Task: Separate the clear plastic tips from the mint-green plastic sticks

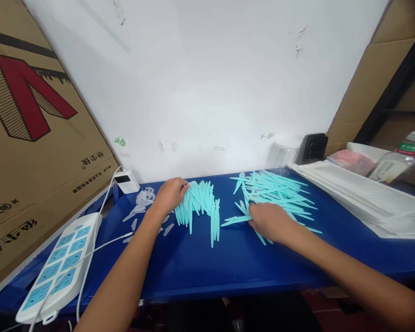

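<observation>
Evidently kept apart within reach: loose heap of turquoise sticks [276,191] at right, fanned row [198,198] at left, clear pieces [145,197] farther left on blue table [235,272]. Right hand [268,222] pinches a few sticks beside the heap; left hand [172,194] meets the row's far edge, grip hidden.

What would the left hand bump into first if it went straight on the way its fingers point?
Most likely the bunch of teal sticks just right of the left hand. Its fingertips seem to meet their near edge, though one view leaves depth uncertain.
</observation>
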The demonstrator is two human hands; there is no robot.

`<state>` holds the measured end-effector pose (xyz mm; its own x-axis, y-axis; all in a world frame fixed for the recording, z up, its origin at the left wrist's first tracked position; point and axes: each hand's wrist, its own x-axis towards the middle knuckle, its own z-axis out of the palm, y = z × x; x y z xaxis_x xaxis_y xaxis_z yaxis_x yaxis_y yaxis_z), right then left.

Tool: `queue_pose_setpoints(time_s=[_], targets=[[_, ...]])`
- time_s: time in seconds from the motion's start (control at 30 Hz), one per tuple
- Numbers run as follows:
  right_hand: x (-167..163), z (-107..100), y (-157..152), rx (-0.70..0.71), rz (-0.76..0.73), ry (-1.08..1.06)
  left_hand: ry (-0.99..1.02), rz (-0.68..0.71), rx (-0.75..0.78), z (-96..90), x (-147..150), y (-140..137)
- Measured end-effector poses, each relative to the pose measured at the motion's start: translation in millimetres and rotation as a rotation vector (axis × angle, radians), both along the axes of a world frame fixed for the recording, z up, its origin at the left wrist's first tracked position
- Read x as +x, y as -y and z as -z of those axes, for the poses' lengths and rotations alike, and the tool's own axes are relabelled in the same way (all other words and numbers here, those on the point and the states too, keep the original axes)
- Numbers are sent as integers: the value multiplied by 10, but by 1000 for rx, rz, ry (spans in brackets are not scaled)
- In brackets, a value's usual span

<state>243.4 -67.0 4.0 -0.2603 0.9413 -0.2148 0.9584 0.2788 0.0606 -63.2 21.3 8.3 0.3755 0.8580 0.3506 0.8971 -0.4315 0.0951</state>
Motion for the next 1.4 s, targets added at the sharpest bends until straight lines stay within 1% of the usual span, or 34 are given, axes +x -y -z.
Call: queue_pose_setpoints(time_s=[0.1,0.2,0.3,0.37,0.43,0.47,0.53,0.63,0.7,0.77,0.8,0.83,0.87,0.93,0.97,1.03,1.1,1.2,1.27,1.33,1.4], targets=[[-32,-76,12,-71,-12,-1,-4,1,0,-4,5,4],[-67,-99,36,-125,-4,-10,0,5,-3,-9,7,6],[-37,-104,58,-120,-22,-26,10,13,-17,-15,6,13],[77,-129,4,-90,-39,-40,18,19,-29,-19,8,19],[283,-179,-157,-15,-2,-41,22,24,-31,-21,12,24],[409,-210,-278,42,24,-32,22,25,-29,-22,15,25],[669,-268,-568,94,110,8,20,20,-27,-23,23,26],[956,-311,-943,74,162,70,30,16,-32,-22,30,26],[1019,-300,-1024,73,185,104,46,18,-32,-17,31,25],[981,-270,-929,165,223,100,57,17,-31,-7,29,22],[932,-253,-825,219,228,71,58,15,-32,-1,29,18],[872,-236,-695,242,215,26,56,13,-33,6,28,15],[804,-221,-548,213,164,-45,53,10,-34,13,28,10],[667,-192,-252,87,60,-146,44,6,-35,26,28,2],[604,-175,-120,45,34,-141,41,5,-35,30,28,-2],[500,-133,86,-10,26,-47,38,5,-34,33,29,-5],[432,-82,216,-18,11,-6,39,9,-31,30,27,-4],[395,-21,306,-48,-34,-46,41,19,-29,23,21,1],[415,-13,295,-73,-81,-113,37,23,-35,21,18,2],[482,-38,193,-63,-89,-174,32,24,-38,22,18,2],[605,-91,-20,5,-17,-201,27,21,-35,22,21,2]])
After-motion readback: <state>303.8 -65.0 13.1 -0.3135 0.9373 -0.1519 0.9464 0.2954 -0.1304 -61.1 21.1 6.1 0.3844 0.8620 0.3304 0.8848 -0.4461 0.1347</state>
